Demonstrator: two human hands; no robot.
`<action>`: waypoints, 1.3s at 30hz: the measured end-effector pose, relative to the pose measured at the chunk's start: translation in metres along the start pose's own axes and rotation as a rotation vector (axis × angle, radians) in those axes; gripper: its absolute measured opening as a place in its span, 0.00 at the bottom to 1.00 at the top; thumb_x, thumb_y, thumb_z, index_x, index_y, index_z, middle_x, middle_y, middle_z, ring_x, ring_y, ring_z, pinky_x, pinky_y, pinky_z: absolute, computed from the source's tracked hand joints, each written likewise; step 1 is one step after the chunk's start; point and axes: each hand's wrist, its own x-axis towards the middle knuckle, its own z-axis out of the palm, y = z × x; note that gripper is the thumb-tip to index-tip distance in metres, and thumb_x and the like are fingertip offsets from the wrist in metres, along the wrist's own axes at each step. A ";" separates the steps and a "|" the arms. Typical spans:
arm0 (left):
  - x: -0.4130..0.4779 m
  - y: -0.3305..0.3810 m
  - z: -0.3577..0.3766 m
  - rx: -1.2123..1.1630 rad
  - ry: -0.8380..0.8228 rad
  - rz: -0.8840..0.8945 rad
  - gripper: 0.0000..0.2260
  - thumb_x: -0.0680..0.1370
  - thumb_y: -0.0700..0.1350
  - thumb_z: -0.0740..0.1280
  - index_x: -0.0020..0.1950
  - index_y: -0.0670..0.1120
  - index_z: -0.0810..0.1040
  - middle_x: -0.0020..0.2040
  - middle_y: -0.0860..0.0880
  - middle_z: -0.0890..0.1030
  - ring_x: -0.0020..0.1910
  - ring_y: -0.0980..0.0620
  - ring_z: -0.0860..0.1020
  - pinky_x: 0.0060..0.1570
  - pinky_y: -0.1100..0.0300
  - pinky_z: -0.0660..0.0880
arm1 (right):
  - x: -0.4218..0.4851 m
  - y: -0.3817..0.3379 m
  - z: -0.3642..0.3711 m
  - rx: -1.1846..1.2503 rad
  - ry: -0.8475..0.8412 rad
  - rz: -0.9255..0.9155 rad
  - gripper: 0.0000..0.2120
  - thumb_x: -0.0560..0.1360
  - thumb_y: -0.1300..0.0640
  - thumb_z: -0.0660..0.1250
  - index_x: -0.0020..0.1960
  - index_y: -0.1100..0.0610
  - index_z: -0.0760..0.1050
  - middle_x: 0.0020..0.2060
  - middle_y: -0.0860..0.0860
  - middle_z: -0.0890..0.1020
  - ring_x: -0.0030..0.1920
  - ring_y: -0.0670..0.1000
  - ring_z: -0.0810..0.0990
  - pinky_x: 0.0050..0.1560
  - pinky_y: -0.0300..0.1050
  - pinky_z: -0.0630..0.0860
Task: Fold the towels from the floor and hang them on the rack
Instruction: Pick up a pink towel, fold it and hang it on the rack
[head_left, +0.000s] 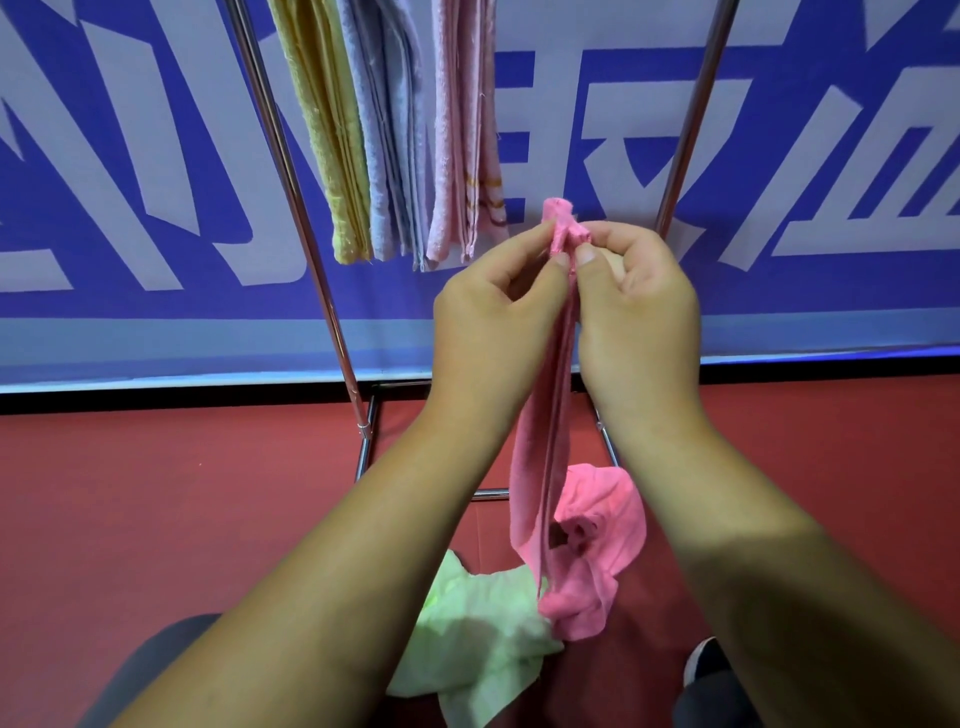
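In the middle of the frame, the left hand (493, 312) and the right hand (636, 306) both pinch the top of a pink towel (540, 457). It hangs down long and thin between them. Below, a brighter pink towel (602, 545) and a green towel (478, 623) lie on the red floor (182, 493). At the top, yellow (327, 130), blue (389, 130) and pale pink (467, 130) towels hang on the rack (291, 171).

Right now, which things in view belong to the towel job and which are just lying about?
Job: pink towel, pinched at its top by the left hand and right hand; green towel and bright pink towel on the red floor; rack carrying three hung towels.
Not the job: blue banner, shoe.
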 end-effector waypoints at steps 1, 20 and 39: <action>0.000 -0.001 0.000 0.013 -0.002 -0.005 0.15 0.83 0.43 0.70 0.69 0.53 0.84 0.58 0.55 0.88 0.60 0.55 0.85 0.65 0.46 0.81 | 0.001 0.001 0.000 -0.005 -0.001 -0.001 0.08 0.83 0.54 0.66 0.56 0.47 0.84 0.47 0.44 0.89 0.49 0.47 0.88 0.55 0.58 0.85; 0.004 -0.019 0.008 0.007 -0.044 -0.048 0.15 0.84 0.44 0.69 0.70 0.54 0.84 0.59 0.51 0.88 0.59 0.56 0.85 0.65 0.48 0.81 | 0.007 0.016 -0.012 -0.030 -0.039 -0.019 0.07 0.83 0.55 0.69 0.58 0.47 0.83 0.46 0.44 0.90 0.50 0.48 0.89 0.56 0.58 0.86; 0.009 -0.007 0.007 0.064 -0.097 -0.073 0.26 0.72 0.40 0.63 0.68 0.52 0.85 0.66 0.52 0.83 0.68 0.54 0.81 0.69 0.48 0.78 | 0.009 0.022 -0.015 0.043 -0.145 -0.028 0.12 0.81 0.59 0.71 0.63 0.52 0.79 0.55 0.45 0.90 0.60 0.45 0.88 0.63 0.55 0.83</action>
